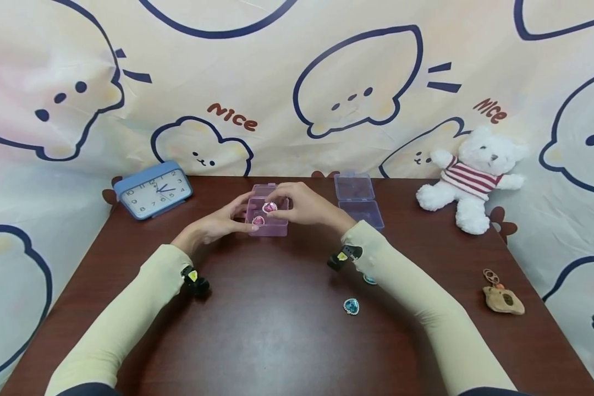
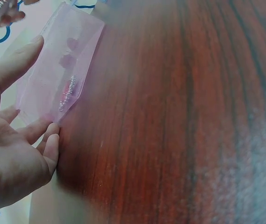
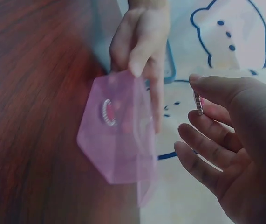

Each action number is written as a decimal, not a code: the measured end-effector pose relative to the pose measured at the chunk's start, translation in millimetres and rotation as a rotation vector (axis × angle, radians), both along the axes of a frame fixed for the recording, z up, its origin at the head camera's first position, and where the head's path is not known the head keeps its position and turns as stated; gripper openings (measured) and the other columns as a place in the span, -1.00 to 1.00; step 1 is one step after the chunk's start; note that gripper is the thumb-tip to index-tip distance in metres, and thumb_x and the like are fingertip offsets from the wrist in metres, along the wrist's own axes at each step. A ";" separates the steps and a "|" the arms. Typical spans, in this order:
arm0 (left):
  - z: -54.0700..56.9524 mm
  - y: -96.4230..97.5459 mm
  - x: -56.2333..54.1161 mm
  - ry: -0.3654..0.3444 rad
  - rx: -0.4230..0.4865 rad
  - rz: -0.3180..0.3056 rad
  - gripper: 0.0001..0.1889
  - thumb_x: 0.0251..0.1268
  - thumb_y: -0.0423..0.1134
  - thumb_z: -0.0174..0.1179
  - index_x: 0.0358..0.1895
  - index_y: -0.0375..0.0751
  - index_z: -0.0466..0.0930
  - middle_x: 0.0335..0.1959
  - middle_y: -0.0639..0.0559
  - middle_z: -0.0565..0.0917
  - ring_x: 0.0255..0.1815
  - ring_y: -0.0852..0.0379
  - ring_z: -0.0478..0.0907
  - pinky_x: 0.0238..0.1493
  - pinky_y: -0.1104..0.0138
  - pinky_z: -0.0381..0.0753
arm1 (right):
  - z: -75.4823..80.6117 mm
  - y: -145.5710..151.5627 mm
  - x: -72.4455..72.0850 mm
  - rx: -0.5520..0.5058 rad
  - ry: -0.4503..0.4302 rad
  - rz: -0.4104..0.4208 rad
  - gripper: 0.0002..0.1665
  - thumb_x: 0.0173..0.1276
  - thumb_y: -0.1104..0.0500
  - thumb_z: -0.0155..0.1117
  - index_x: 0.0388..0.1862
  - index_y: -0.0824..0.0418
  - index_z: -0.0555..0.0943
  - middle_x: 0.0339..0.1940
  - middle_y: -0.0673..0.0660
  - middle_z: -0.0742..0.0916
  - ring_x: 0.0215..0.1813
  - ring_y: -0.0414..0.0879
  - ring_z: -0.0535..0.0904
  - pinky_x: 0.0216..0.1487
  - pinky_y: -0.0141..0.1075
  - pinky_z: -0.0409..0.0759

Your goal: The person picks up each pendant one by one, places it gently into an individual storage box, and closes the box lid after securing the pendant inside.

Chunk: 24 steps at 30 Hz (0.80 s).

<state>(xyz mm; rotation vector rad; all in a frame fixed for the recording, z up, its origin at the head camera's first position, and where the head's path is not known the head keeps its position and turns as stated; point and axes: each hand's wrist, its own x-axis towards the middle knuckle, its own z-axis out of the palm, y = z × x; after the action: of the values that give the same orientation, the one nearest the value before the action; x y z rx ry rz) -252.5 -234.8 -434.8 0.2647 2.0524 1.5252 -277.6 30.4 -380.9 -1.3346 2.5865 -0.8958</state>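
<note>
A small pink see-through plastic box [image 1: 275, 229] stands with its lid up near the back of the table. My left hand [image 1: 216, 223] holds it at its left side, thumb by the front corner and fingers toward the back. Inside lies a pink gem [image 3: 108, 113] with a beaded silver edge. Just over the box, my right hand [image 1: 309, 204] pinches a second pink gem [image 1: 269, 207] between thumb and forefinger. The right wrist view shows this gem [image 3: 198, 102] edge-on, its other fingers spread loosely below.
Right of the pink box sits an open purple box [image 1: 368, 213]. A blue gem [image 1: 351, 306] lies on the table [image 1: 277, 341]; another blue gem [image 1: 370, 279] is partly hidden under my right forearm. Around the edges are a blue clock [image 1: 153, 190], a white teddy bear [image 1: 475, 176] and a keychain [image 1: 504, 298].
</note>
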 end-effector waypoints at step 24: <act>-1.7 0.6 0.3 0.002 0.005 0.008 0.01 0.41 -0.19 0.32 0.68 0.26 -0.24 0.67 -0.16 0.06 0.65 -0.25 -0.01 0.62 -0.31 -0.06 | -39.2 -3.4 -15.6 0.093 -0.042 -0.131 -0.60 0.36 -0.08 0.47 0.08 0.07 0.77 0.01 0.03 0.79 -0.14 -0.11 0.59 -0.05 -0.26 0.61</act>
<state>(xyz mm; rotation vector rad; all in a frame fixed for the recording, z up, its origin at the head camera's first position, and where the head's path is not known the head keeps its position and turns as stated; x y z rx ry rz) -252.2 -234.2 -436.5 0.2604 2.0541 1.5363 -293.2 27.0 -420.1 -1.1218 2.6730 -0.8014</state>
